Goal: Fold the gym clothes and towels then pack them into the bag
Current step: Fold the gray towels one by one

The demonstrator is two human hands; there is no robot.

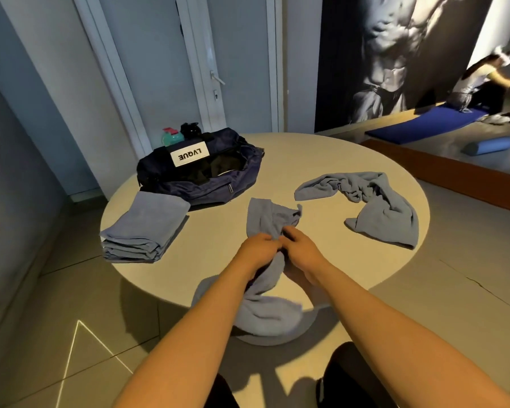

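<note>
A long blue-grey towel [264, 219] lies bunched across the middle of the round table [321, 160] and hangs over its near edge. My left hand [258, 250] and my right hand [299, 245] grip it side by side at its middle. A dark navy gym bag [218, 184] sits open at the table's back left, a white label on its flap. A folded blue-grey towel [146, 228] lies at the left, just in front of the bag. Another crumpled towel [374, 201] sprawls at the right.
A teal bottle [171, 136] and a black bottle [190, 129] stand behind the bag. Beyond the table are a white door and a mirror wall showing a blue mat [424, 125] and a foam roller [489, 145]. Tiled floor surrounds the table.
</note>
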